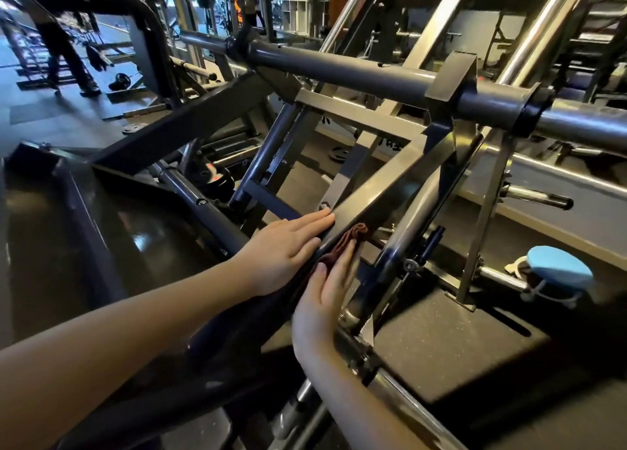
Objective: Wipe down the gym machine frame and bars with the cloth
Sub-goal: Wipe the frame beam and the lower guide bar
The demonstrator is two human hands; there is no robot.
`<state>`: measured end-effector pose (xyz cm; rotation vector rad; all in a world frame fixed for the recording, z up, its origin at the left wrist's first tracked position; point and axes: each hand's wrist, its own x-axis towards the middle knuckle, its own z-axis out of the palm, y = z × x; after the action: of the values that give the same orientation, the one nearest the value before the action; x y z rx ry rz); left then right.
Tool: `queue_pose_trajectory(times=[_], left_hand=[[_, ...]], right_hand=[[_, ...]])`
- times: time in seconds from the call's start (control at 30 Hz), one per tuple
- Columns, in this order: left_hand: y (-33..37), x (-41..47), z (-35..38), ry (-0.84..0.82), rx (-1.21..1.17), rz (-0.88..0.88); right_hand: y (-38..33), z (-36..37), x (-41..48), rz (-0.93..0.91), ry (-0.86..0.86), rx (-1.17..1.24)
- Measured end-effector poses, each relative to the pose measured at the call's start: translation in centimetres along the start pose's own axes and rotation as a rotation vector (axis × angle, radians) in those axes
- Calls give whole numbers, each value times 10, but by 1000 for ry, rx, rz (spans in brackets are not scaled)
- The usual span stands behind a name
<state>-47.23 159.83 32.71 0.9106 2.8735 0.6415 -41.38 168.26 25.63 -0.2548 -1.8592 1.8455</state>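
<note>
Our right hand, fingers straight, presses the reddish-brown cloth against the right face of the slanted frame beam, not clenched round it. Our left hand lies flat on the beam's left face, grasping nothing.

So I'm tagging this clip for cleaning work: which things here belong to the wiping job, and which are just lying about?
In the job: cloth; slanted frame beam; thick crossbar; left hand flat on the beam; right hand pressing the cloth to it.
Lying about: blue round pad; weight plates; person in the background.
</note>
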Motion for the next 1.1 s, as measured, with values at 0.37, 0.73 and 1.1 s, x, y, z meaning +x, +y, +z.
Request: queue_pose_trajectory(times=[0.37,0.73,1.1], left_hand=[[-11,3,2,31,-53,121],[-8,3,1,57,-68,90],[-6,2,3,107,-54,97]], right_hand=[[-12,10,12,136,97,1],[0,8,28,210,139,47],[3,0,23,277,73,83]])
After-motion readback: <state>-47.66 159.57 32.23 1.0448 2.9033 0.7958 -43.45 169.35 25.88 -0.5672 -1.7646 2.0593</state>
